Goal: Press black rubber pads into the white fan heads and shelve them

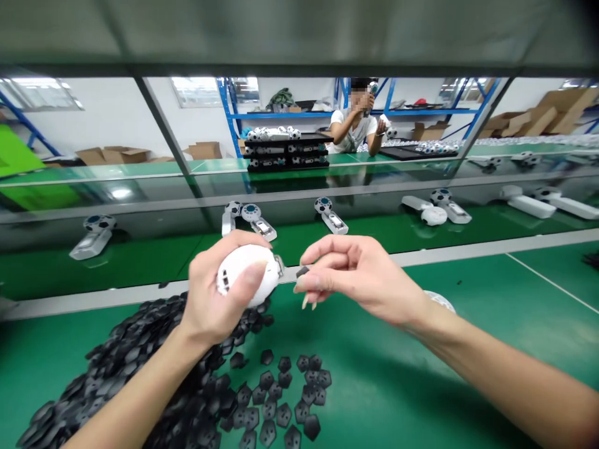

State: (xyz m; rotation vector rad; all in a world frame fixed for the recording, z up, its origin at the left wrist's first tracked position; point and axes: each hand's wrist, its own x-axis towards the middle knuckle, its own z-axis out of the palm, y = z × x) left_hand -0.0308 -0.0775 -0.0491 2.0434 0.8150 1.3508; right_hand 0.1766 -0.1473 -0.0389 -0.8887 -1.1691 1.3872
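Note:
My left hand (213,290) is wrapped round a white round plastic shell (248,268), thumb across its face. Dark slots show on the shell's left side, and a small metal clip-like part sticks out at its right edge. Just right of it, my right hand (353,274) pinches a small black pentagon piece (302,272) between thumb and fingertips, apart from the shell. Below my left hand and forearm lies a large heap of black pentagon pieces (131,355). Several loose pentagon pieces (283,414) are spread on the green table to the heap's right.
A white part (440,302) lies partly hidden behind my right wrist. Past a pale rail (468,251), several white devices with football-patterned heads (331,215) rest on a green conveyor. Beyond, a co-worker (355,128) sits beside stacked black trays (287,163).

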